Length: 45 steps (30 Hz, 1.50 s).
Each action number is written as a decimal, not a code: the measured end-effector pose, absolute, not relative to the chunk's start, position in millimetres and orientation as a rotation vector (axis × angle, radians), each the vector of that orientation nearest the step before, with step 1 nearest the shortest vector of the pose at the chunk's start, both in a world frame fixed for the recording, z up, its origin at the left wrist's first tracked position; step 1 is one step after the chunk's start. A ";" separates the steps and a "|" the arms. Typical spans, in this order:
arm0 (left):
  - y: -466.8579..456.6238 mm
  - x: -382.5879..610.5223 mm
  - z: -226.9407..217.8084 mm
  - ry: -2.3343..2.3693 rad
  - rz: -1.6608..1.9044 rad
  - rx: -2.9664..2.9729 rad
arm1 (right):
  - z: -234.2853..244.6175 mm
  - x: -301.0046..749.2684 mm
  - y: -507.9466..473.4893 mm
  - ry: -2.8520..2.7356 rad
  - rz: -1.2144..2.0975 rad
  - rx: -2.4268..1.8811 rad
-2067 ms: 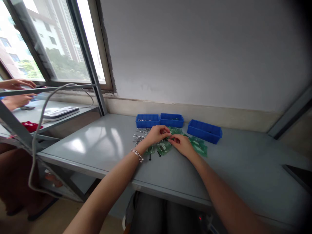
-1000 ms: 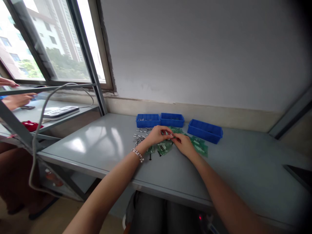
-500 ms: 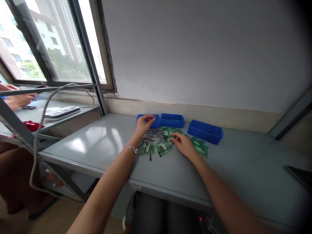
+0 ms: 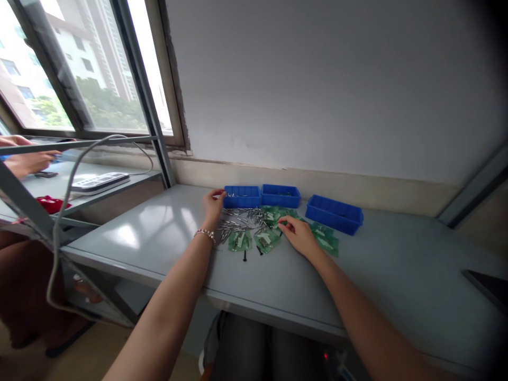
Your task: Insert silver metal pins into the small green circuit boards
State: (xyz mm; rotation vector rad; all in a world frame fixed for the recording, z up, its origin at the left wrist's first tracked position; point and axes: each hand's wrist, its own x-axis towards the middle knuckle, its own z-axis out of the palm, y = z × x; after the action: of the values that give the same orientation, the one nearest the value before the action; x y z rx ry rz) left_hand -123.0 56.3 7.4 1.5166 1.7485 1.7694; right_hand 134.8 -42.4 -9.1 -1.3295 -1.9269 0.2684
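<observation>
The left hand (image 4: 212, 205) rests on the table (image 4: 159, 227), a tray (image 4: 242, 196) just to its right; screws (image 4: 238, 219) lie between it and the right hand (image 4: 298, 234); circuit boards (image 4: 265, 239) beneath the latter.

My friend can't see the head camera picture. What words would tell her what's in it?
A person's left hand reaches beside a blue bin while the right hand rests on green circuit boards. Metal pins lie scattered on the grey table.
</observation>
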 end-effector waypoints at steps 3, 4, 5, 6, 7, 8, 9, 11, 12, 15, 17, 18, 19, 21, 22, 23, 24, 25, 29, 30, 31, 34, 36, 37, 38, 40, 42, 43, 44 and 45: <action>57.4 -124.3 5.8 1.801 1.755 1.500 | -8.4 134.4 -42.7 -1.928 0.271 -1.332; 57.8 -124.6 5.2 1.815 1.749 1.497 | -8.3 134.3 -42.8 -1.926 0.270 -1.333; 58.4 -124.9 4.6 1.826 1.744 1.494 | -8.2 134.2 -42.8 -1.925 0.268 -1.334; 58.9 -125.1 4.0 1.835 1.739 1.491 | -8.2 134.2 -42.8 -1.925 0.268 -1.333; 59.5 -125.3 3.4 1.841 1.736 1.489 | -8.2 134.1 -42.9 -1.925 0.267 -1.333; 60.1 -125.3 2.9 1.845 1.732 1.487 | -8.3 134.1 -42.9 -1.925 0.268 -1.333; 60.6 -125.1 2.5 1.846 1.729 1.486 | -8.3 134.1 -43.0 -1.925 0.268 -1.333; 61.2 -124.7 2.1 1.841 1.722 1.489 | -8.4 134.1 -43.1 -1.923 0.268 -1.333; 61.3 -124.3 2.1 1.837 1.718 1.492 | -8.4 134.1 -43.1 -1.922 0.266 -1.333; 60.6 -123.1 3.1 1.828 1.704 1.496 | -8.7 134.1 -43.0 -1.921 0.263 -1.334; 59.8 -122.4 4.0 1.822 1.689 1.501 | -9.0 134.2 -42.7 -1.920 0.264 -1.338; 59.4 -122.1 4.3 1.818 1.681 1.505 | -9.2 134.2 -42.5 -1.920 0.265 -1.340; 59.2 -121.9 4.5 1.814 1.673 1.510 | -9.4 134.3 -42.4 -1.920 0.265 -1.341; 59.0 -121.9 4.4 1.812 1.659 1.517 | -9.6 134.4 -42.2 -1.922 0.265 -1.343; 59.3 -122.1 4.1 1.815 1.652 1.518 | -9.6 134.3 -42.2 -1.923 0.264 -1.343; 59.7 -122.5 3.5 1.821 1.646 1.517 | -9.4 134.3 -42.2 -1.924 0.263 -1.343; 60.3 -122.9 2.8 1.829 1.640 1.514 | -9.1 134.2 -42.4 -1.924 0.262 -1.344; 61.0 -123.4 1.9 1.836 1.636 1.510 | -8.8 134.0 -42.6 -1.924 0.262 -1.346; 63.3 -124.8 -1.2 1.850 1.627 1.510 | -8.0 133.8 -43.3 -1.925 0.268 -1.351; 63.5 -125.0 -1.7 1.849 1.625 1.514 | -8.1 133.9 -43.3 -1.925 0.270 -1.350; 63.6 -125.0 -2.1 1.848 1.624 1.519 | -8.4 134.0 -43.2 -1.925 0.273 -1.349; 63.3 -124.8 -2.2 1.849 1.621 1.525 | -9.2 134.5 -42.9 -1.924 0.282 -1.349; 63.0 -124.7 -1.8 1.854 1.619 1.526 | -9.5 134.7 -42.8 -1.923 0.284 -1.350; 63.0 -124.6 -1.6 1.856 1.619 1.526 | -9.4 134.7 -42.9 -1.923 0.284 -1.351; 63.0 -124.5 -1.4 1.858 1.619 1.528 | -9.2 134.6 -42.9 -1.923 0.285 -1.351; 63.3 -124.5 -1.1 1.863 1.624 1.531 | -8.7 134.5 -43.2 -1.924 0.287 -1.352; 63.9 -124.6 -0.8 1.874 1.635 1.533 | -8.2 134.3 -43.5 -1.926 0.291 -1.354; 64.3 -124.7 -0.4 1.882 1.642 1.535 | -8.0 134.1 -43.6 -1.925 0.291 -1.356; 64.6 -124.9 0.2 1.892 1.649 1.538 | -7.9 134.0 -43.8 -1.923 0.291 -1.358; 64.7 -125.0 1.2 1.904 1.657 1.544 | -7.7 133.9 -43.8 -1.921 0.291 -1.360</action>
State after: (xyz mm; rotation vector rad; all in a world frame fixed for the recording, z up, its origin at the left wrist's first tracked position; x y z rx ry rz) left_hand -125.0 64.7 1.2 1.5443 1.9045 1.6569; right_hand 133.9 -43.8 -7.7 -1.3599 -1.9212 0.2908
